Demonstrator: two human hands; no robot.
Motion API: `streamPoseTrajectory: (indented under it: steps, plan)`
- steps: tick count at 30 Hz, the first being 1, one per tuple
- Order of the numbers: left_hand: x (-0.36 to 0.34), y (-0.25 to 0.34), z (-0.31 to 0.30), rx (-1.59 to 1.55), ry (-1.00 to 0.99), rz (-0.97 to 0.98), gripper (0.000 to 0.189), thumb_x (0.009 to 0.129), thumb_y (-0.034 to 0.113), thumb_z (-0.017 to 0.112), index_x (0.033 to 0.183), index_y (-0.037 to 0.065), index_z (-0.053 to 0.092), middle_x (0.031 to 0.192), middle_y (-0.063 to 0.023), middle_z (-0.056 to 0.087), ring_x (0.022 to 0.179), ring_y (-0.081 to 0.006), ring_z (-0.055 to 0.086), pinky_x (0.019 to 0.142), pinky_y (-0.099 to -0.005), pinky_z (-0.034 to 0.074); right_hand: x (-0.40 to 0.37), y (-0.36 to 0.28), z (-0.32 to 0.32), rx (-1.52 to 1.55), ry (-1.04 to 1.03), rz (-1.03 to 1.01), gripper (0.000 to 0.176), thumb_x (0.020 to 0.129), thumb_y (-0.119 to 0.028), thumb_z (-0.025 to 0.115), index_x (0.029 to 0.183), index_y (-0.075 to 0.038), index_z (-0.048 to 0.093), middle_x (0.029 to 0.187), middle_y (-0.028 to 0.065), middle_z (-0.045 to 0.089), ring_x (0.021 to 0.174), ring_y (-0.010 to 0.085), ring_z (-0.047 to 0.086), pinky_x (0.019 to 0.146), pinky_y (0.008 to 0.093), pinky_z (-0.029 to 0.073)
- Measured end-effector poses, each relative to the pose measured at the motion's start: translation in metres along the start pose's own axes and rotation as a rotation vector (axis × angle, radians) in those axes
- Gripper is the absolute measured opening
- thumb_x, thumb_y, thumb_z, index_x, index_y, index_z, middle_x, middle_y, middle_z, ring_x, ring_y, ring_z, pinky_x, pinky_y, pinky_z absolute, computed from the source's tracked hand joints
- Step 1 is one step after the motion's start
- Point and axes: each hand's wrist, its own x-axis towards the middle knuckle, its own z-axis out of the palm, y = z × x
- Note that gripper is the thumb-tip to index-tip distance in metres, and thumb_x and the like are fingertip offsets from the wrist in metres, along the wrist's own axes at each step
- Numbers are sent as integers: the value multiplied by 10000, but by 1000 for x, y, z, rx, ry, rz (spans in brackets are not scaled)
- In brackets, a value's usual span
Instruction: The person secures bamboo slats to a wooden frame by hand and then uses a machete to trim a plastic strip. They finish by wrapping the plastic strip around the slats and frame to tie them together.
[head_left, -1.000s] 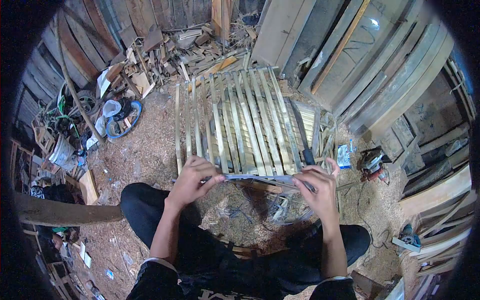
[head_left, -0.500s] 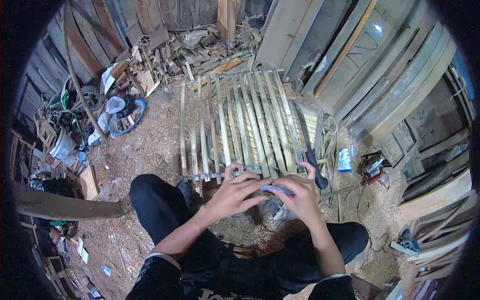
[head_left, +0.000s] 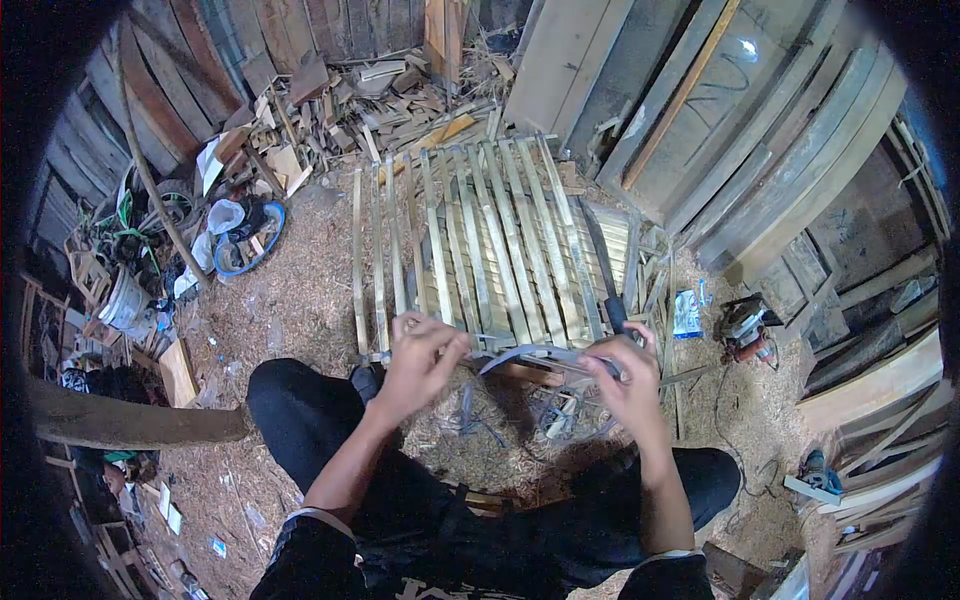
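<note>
My right hand (head_left: 625, 370) is closed on a thin grey-blue strip (head_left: 525, 352), which looks like plastic or rubber. The strip's free part arcs leftward in front of the slats. My left hand (head_left: 420, 355) is raised to the left of the strip with its fingers curled together; whether something small is in them is hidden. Just beyond both hands lies a rack of parallel wooden slats (head_left: 505, 240) joined by crosspieces. A long blade with a black handle (head_left: 617, 312) lies along the rack's right side, close to my right hand. Loose strips (head_left: 565, 415) lie on the ground between my legs.
A blue basin (head_left: 275, 245) and a white bucket (head_left: 128, 300) stand at left. Wood scraps (head_left: 385, 100) are heaped at the back. Boards (head_left: 720, 130) lean at right, near a power tool (head_left: 748, 335) and a blue-white packet (head_left: 687, 313). A thick beam (head_left: 140, 408) juts in from the left.
My hands have moved apart, the left one leftward and the right one slightly rightward. The strip, bunched between them before, now extends from my right hand alone.
</note>
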Motion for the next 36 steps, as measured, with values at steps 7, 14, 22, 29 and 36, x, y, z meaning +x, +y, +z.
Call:
streamPoseTrajectory:
  steps: [7,14,22,29,36]
  plan:
    - [-2,10,6,76,319,159,502,940,266,694,1408,108,604,1339,-101,663,1277,-239,565,1139,-482,235,-4,-6,10,-83,-49,-20,126,894,-217,783,857,-110,728,791,25,721,766,199,668,1056,445,367]
    - [-8,48,34,159,24,404,440,979,323,665,1363,111,632,1337,-61,668,1282,-231,558,1160,-514,172,1,-20,32,93,-193,-5,157,872,-232,803,896,-102,717,845,19,737,820,206,678,1057,447,371]
    - [-4,34,23,-66,-223,324,200,1025,239,618,1103,97,737,980,-36,706,1057,-181,639,1149,-526,160,4,-14,8,268,-223,228,135,866,-162,803,858,-55,721,825,61,719,870,227,642,943,382,440]
    - [-2,13,3,-372,-529,125,255,1094,267,498,996,91,656,846,-2,611,926,-147,608,1152,-471,144,-8,14,1,501,-35,393,75,845,19,697,806,4,635,759,16,639,792,85,602,708,256,463]
    - [-4,1,8,-258,-381,174,169,1043,220,569,983,91,659,858,-32,604,941,-174,605,1113,-462,203,5,-4,6,-223,18,94,212,870,-214,742,1046,-107,692,1078,68,702,1116,266,638,1150,482,252]
